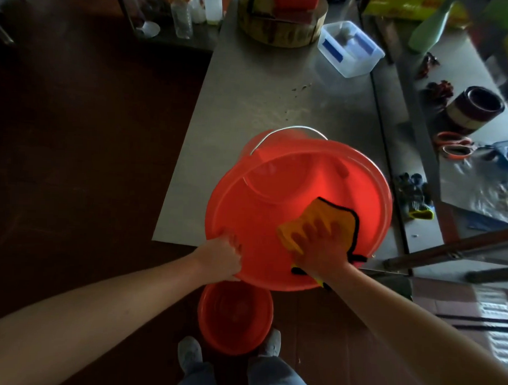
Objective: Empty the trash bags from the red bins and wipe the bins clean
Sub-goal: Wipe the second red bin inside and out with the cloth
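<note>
While the left hand grips the bagless red bin's rim, the right hand presses a yellow cloth flat inside, wiping underway; the second bin, lower centre, likely waits.

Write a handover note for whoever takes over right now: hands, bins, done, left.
Left hand grips the near rim of the large red bin, tilted toward the person, at the steel table.
Right hand presses the yellow cloth flat on its inner wall.
Small red bin stands on the floor below it.
Done: no bag shows in either bin.
Left: finish wiping the large bin; whether the small one is wiped cannot be told.
</note>
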Action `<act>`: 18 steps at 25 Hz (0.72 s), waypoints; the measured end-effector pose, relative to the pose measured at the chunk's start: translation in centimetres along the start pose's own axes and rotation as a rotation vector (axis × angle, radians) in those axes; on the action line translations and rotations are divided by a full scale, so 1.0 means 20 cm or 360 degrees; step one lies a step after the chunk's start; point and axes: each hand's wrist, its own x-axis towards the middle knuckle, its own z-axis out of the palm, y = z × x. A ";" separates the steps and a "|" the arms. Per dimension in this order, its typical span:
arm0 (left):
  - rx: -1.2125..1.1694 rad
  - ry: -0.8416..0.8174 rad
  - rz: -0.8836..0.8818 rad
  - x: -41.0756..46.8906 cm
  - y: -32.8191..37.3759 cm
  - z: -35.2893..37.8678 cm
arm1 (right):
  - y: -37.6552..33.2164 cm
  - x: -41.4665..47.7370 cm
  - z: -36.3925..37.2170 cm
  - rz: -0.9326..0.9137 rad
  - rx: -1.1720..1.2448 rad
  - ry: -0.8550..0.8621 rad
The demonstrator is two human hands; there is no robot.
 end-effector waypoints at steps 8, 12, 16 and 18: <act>-0.0042 -0.0027 0.0074 0.01 -0.04 -0.07 | -0.22 -0.06 0.00 0.0159 0.0248 -0.0357; -0.0100 -0.0084 0.0098 0.02 -0.08 -0.07 | -0.32 -0.11 0.00 0.0096 0.0482 -0.0425; -0.0110 -0.0153 0.0158 -0.05 -0.12 -0.06 | -0.21 -0.04 -0.04 0.0045 0.0326 -0.0513; -0.0057 -0.0127 0.0182 -0.09 -0.15 -0.05 | -0.22 0.02 -0.04 0.0003 0.0271 -0.0502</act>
